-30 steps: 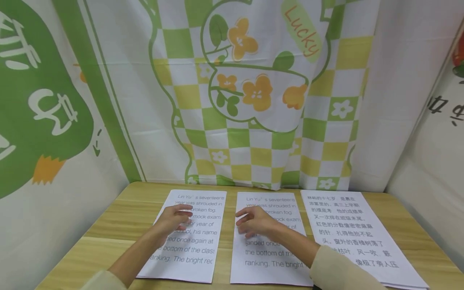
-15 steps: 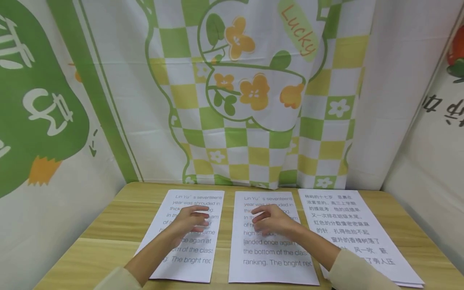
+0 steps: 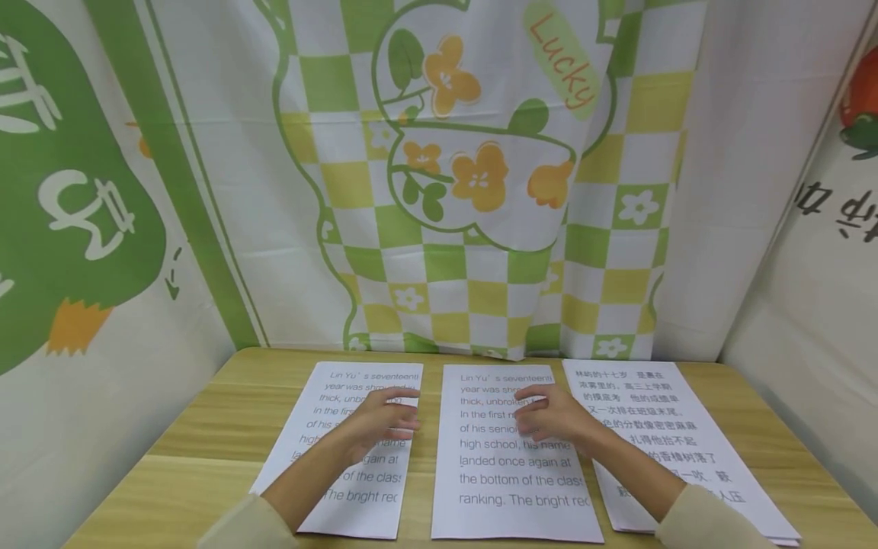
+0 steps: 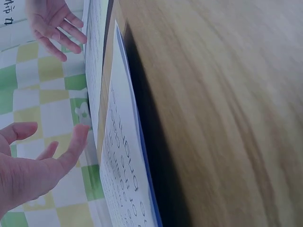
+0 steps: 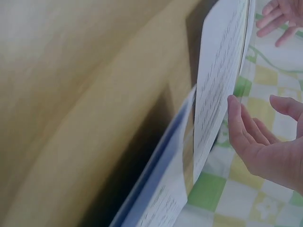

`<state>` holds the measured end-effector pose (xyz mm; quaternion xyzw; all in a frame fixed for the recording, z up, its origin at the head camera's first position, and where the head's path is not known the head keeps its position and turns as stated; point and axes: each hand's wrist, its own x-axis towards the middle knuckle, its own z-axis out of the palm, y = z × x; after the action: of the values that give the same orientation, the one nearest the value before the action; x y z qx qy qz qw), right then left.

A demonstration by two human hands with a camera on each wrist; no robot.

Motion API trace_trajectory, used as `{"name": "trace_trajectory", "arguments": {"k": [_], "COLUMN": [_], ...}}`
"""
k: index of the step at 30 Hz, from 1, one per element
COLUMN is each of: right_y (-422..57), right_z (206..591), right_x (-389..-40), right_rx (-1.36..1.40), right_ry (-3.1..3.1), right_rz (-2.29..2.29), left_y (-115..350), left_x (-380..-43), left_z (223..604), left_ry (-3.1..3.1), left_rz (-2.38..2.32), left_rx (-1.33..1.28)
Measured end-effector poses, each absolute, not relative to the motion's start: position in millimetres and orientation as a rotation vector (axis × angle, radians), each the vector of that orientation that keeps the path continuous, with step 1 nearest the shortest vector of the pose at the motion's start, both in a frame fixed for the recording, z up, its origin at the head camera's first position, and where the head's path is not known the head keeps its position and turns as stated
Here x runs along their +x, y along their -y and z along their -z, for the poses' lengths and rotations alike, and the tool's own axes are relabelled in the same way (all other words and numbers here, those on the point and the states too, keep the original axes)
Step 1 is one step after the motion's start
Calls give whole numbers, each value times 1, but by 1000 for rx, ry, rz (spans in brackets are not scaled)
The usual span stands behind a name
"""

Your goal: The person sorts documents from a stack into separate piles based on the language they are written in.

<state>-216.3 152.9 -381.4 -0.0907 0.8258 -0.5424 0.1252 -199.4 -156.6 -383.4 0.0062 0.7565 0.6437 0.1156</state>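
Three white sheets or stacks of printed paper lie side by side. The left paper (image 3: 370,492) and middle paper (image 3: 507,480) carry English text; the right paper (image 3: 675,415) carries Chinese characters. My left hand (image 3: 377,423) hovers over the left paper, its fingertips at that paper's right edge. Above the right part of the middle paper is my right hand (image 3: 559,415). In the left wrist view the left hand (image 4: 38,172) has loosely spread fingers and holds nothing. The right wrist view likewise has the right hand (image 5: 270,146) with relaxed fingers, apart from the papers.
The papers rest on a wood-grain table (image 3: 185,427). Behind it hangs a green, yellow and white checked curtain (image 3: 453,267) with flowers and the word "Lucky". Printed cloth walls (image 3: 206,313) close in the left and right sides.
Both hands have moved to the right above the papers, the right hand from the left part of the middle paper to its right part. The papers stay in place; the view shifts slightly.
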Motion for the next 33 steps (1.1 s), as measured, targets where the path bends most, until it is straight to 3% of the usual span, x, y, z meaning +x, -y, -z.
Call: {"name": "trace_trajectory", "arguments": {"k": [18,33], "right_y": [-211,-228], "right_z": [381,385], "right_x": [-228,-231], "right_rx": [-31,107], "right_ry": [-2477,-2301], "right_rz": [1589,1761], "left_y": [133,129], "left_x": [-209,-215], "left_z": [385,385], "left_ry": [-2153,-2063], "left_rz": [-1869,-1901], "left_rx": [-55,-74]}}
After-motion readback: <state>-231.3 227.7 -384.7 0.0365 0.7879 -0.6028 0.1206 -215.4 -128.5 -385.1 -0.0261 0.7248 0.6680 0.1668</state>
